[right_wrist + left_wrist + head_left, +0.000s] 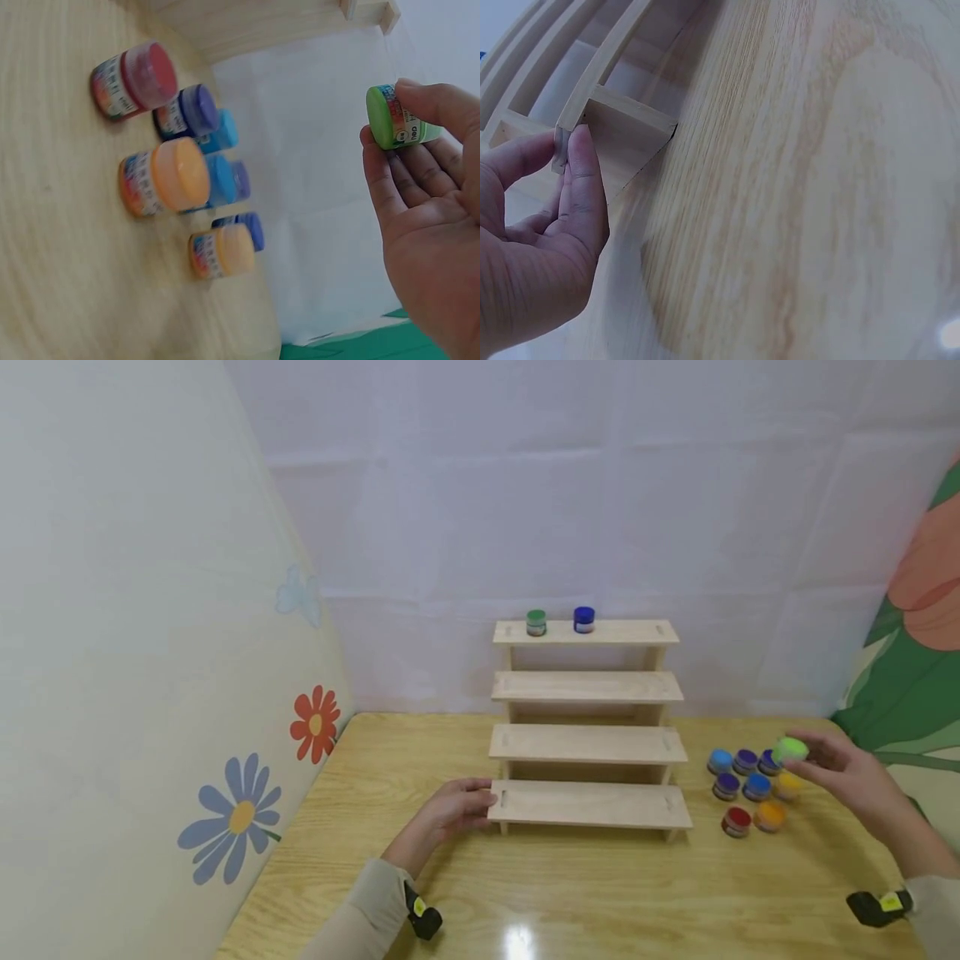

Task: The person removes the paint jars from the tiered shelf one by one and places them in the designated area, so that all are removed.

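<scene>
A pale wooden four-step display rack point(588, 742) stands on the table by the back wall. My left hand point(454, 811) pinches the left end of its lowest shelf; in the left wrist view thumb and finger point(587, 176) close on the board's edge. My right hand point(851, 777) holds a light green paint jar point(403, 118) between thumb and fingers, raised over a group of jars at the right. A green-lidded jar point(536, 623) and a dark blue jar point(584, 620) sit on the top shelf.
Right of the rack stand several paint jars, among them a red one point(737, 822), an orange one point(770, 816) and a light blue one point(720, 762). A flower-painted wall point(258, 660) borders the wooden table point(405, 752) at left. White cloth point(450, 485) hangs behind.
</scene>
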### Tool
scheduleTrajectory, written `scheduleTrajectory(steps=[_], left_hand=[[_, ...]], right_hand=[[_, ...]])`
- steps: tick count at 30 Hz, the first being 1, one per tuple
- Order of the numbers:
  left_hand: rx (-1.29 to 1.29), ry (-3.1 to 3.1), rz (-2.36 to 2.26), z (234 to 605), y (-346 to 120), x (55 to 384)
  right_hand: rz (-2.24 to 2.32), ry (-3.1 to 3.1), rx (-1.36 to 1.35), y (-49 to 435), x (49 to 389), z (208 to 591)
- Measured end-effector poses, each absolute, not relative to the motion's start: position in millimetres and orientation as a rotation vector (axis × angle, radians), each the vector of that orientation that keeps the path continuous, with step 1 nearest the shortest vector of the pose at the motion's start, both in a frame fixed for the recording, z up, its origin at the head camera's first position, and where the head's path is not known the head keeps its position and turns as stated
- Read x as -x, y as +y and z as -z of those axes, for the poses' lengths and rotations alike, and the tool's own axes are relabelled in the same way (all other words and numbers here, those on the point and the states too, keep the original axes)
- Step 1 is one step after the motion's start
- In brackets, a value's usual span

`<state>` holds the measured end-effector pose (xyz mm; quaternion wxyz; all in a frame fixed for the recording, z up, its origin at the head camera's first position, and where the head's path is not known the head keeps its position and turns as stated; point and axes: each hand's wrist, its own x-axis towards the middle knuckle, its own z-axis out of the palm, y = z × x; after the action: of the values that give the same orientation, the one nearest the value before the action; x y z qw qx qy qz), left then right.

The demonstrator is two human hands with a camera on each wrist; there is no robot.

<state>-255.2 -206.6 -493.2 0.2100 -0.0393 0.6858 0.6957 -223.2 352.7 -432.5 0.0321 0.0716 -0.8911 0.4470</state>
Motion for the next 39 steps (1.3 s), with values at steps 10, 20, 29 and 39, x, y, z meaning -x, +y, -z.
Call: scheduleTrajectory(steps=[10, 20, 29, 39], left_hand=[[0.094, 1.894, -1.944, 491.2, -207.9, 252.9], [0.068, 1.869, -1.963, 494.3, -209.4, 254.6], [0.073, 1.871, -1.963, 494.2, -208.5, 253.2], [0.088, 1.880, -1.959, 494.8, -207.1, 254.6]], right_hand=[[-1.425, -2.753, -0.220, 369.2, 208.9, 460.1], [-1.519, -2.681, -0.233, 383.3, 200.1, 489.7], [-1.502, -2.792, -0.094, 385.4, 197.0, 505.4], [-1.385, -2.833, -0.090, 388.6, 199.1, 517.0]])
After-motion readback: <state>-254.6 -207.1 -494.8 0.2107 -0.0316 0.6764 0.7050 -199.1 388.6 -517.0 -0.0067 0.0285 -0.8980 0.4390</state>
